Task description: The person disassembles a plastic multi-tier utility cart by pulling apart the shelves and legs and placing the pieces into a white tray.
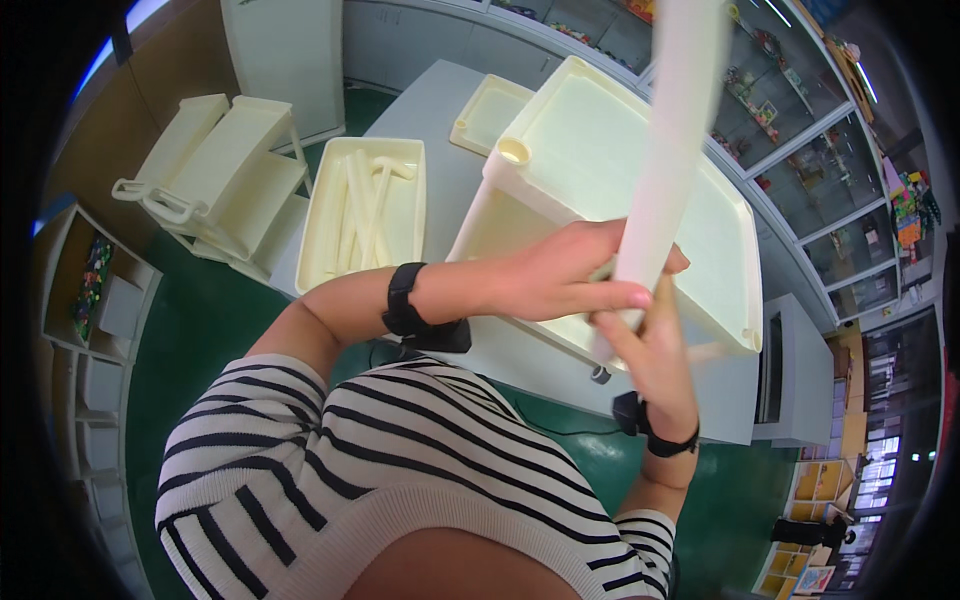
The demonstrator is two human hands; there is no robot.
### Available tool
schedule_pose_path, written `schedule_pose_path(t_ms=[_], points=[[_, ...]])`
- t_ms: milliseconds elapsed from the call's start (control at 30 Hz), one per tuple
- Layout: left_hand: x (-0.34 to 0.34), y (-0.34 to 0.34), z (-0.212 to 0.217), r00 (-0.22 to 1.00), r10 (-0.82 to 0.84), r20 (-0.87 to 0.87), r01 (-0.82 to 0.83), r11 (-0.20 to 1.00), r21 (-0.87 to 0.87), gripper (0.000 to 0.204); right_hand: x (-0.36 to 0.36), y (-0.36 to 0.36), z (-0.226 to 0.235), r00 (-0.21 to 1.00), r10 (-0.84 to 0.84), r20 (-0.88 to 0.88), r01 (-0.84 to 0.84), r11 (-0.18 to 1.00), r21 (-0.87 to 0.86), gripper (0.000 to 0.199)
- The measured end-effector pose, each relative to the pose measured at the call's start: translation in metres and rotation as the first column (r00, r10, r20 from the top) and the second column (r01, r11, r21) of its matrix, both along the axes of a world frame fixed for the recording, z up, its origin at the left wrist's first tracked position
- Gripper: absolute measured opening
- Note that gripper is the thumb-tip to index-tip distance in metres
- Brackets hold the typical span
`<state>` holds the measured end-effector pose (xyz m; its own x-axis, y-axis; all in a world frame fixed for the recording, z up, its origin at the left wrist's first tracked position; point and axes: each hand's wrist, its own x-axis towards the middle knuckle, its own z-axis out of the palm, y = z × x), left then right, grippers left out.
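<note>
A long off-white plastic post (pixel 667 150) stands tilted in front of me, its upper end running out of the picture. Round its lower part my left hand (pixel 565 270) is closed, with the thumb laid across it. Just below, my right hand (pixel 655 345) grips the same post near its bottom end. Behind both hands is a cream plastic cart frame (pixel 590 135) with a large tray panel and a round corner socket (pixel 515 151). The hands and post hide part of it. A small caster (pixel 600 375) shows at its near edge.
The grey table (pixel 440 95) also bears a cream tray (pixel 413 215) with several tubes (pixel 358 205) in it, and a smaller tray (pixel 490 105) behind. An assembled cream cart (pixel 225 165) stands at left. Glass cabinets line the far right; a person (pixel 810 532) is distant at lower right.
</note>
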<state>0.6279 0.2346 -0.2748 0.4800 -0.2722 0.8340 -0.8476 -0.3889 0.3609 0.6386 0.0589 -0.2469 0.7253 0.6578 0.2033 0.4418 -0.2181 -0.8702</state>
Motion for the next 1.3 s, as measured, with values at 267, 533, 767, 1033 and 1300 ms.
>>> schedule_pose_path(t_ms=[267,533,767,1033,1300], points=[[-0.041,0.138,0.002,0.946,0.248,-0.21,-0.322,0.628,-0.709,0.04,0.031,0.017,-0.004,0.659,0.048,0.751,0.134,0.974,-0.181,0.063],[-0.049,0.261,-0.257,-0.119,0.708,-0.696,-0.741,0.404,0.537,0.062,0.058,-0.008,-0.054,0.424,-0.114,0.898,0.454,0.885,-0.102,0.052],[-0.024,0.247,-0.339,-0.094,0.786,-0.61,-0.559,0.466,0.686,0.072,0.056,-0.003,-0.063,0.389,-0.253,0.886,0.491,0.87,0.033,0.04],[-0.001,0.184,-0.195,0.604,0.625,-0.495,-0.663,0.738,0.122,0.045,0.034,-0.017,-0.145,0.692,-0.569,0.445,0.353,0.804,0.478,0.011],[0.039,0.099,-0.107,0.686,-0.288,-0.668,-0.06,0.893,-0.446,0.041,0.044,0.058,-0.15,0.952,-0.283,0.115,0.247,0.934,0.256,0.018]])
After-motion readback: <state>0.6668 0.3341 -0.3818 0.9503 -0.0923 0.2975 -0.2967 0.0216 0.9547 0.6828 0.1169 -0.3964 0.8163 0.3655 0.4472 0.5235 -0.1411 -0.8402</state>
